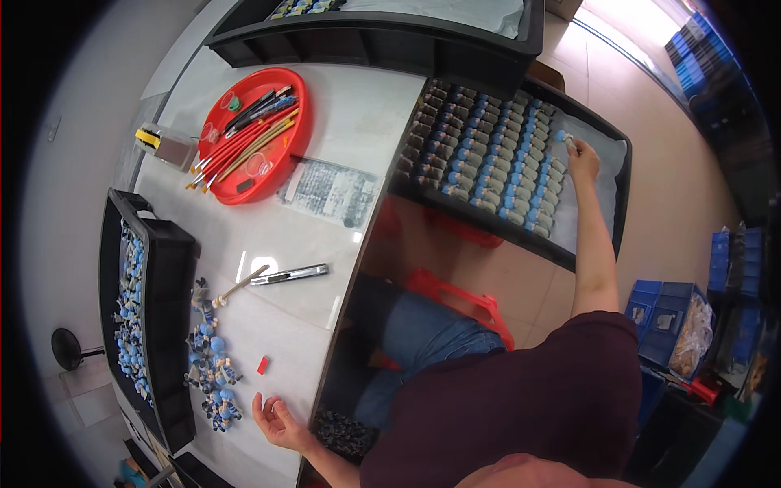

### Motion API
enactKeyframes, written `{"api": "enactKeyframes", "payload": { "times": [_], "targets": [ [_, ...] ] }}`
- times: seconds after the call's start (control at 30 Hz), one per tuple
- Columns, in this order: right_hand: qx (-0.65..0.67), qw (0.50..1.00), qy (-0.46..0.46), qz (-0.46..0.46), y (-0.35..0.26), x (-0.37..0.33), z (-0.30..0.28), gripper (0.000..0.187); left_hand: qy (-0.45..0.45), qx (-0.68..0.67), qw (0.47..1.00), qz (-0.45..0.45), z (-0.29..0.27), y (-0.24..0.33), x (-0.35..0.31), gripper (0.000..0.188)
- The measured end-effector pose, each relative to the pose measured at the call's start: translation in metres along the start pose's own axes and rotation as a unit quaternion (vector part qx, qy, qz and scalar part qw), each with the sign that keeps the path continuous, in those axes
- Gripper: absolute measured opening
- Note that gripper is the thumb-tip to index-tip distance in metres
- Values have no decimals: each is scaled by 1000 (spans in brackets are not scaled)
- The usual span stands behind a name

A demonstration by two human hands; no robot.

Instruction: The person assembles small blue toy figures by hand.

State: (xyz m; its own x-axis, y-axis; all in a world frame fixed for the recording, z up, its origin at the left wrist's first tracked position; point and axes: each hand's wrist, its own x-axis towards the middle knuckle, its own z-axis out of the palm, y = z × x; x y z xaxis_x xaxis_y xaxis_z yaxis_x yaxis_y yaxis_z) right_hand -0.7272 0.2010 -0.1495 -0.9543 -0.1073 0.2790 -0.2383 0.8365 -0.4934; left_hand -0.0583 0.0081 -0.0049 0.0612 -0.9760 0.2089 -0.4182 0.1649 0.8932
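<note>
My right hand (583, 163) is stretched out over the far right end of a black tray (616, 203). Pinched between its fingertips is a small figurine (563, 137) with a light blue top, held beside the last row. Rows of similar blue and grey figurines (496, 167) fill most of the tray, on a pale liner. My left hand (281, 424) lies palm up at the near edge of the white table (268, 321), loosely curled, fingers apart and holding nothing. Just beyond it are a small red block (263, 365) and a cluster of loose blue figurines (213, 370).
A deep black bin (175, 325) with many more figurines stands at the left. Farther back are a utility knife (290, 274), a wooden stick (248, 281) and a red round tray (303, 122) of brushes. Another black tray (390, 45) stands at the back. Blue bins (663, 321) stand at the right.
</note>
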Motion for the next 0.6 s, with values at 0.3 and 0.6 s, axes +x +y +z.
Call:
{"api": "enactKeyframes", "payload": {
  "times": [0.3,0.6],
  "targets": [
    [-81,992,-101,4,38,10,25,22,7,50,999,8,4,-8,1,34],
    [-40,977,-180,-105,65,24,80,44,31,44,997,47,-4,-1,0,34]
  ]
}}
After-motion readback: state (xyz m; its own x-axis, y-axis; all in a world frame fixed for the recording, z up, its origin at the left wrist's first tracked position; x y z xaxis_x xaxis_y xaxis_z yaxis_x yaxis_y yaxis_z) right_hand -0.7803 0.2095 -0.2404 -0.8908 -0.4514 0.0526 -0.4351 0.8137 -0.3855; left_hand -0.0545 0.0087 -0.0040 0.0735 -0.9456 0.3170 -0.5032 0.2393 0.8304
